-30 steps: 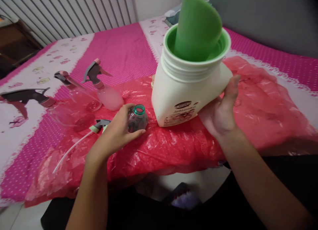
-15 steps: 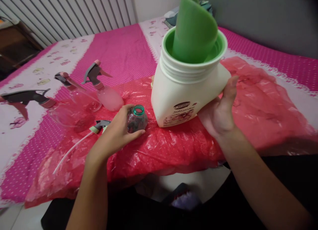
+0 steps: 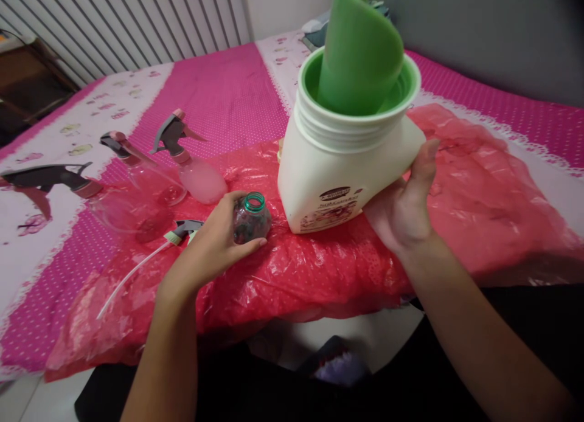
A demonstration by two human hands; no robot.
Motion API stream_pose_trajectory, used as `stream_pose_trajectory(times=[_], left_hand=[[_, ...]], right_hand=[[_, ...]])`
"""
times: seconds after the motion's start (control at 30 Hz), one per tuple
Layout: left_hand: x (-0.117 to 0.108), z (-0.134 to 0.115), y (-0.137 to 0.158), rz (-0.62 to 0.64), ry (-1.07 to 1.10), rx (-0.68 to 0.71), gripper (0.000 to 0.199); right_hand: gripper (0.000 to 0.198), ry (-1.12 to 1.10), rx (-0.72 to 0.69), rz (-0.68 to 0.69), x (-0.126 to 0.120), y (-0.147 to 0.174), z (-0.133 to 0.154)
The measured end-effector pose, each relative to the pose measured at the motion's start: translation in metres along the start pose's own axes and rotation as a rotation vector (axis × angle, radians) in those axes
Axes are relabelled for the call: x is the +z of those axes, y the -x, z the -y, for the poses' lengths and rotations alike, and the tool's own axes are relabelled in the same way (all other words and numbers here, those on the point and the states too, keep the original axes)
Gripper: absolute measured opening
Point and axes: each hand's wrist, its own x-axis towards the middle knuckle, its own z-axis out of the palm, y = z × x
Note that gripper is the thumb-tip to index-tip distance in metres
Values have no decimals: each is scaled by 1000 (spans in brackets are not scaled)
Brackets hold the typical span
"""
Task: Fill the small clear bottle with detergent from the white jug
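My left hand is wrapped around a small clear bottle with an uncapped green neck, standing upright on a red plastic sheet. In my right hand is the handle of a large white detergent jug, tilted a little. A green spout rises from the jug's wide mouth. Beside my left wrist lies a loose grey-and-green spray head with a thin white tube. Whether there is liquid in the jug cannot be seen.
Left of my hand stand a spray bottle with pink liquid and a second spray bottle; another spray bottle leans leftward. A pink-and-white bedspread lies under the sheet. Folded cloth is behind the jug.
The jug's mouth and green spout have shifted very slightly to the right. My left hand and the small bottle stay where they were.
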Motion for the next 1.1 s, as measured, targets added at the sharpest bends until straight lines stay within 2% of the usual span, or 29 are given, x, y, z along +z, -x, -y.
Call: stream_pose_trajectory(times=[0.83, 1.0, 1.1], left_hand=[[0, -1, 0, 5, 3, -13, 73], [0, -2, -1, 2, 1, -14, 73], [0, -2, -1, 4, -1, -30, 75]], right_hand=[[55, 0, 7, -7, 0, 1, 0], [61, 31, -3, 0, -1, 0, 0], [69, 129, 6, -3, -2, 0, 2]])
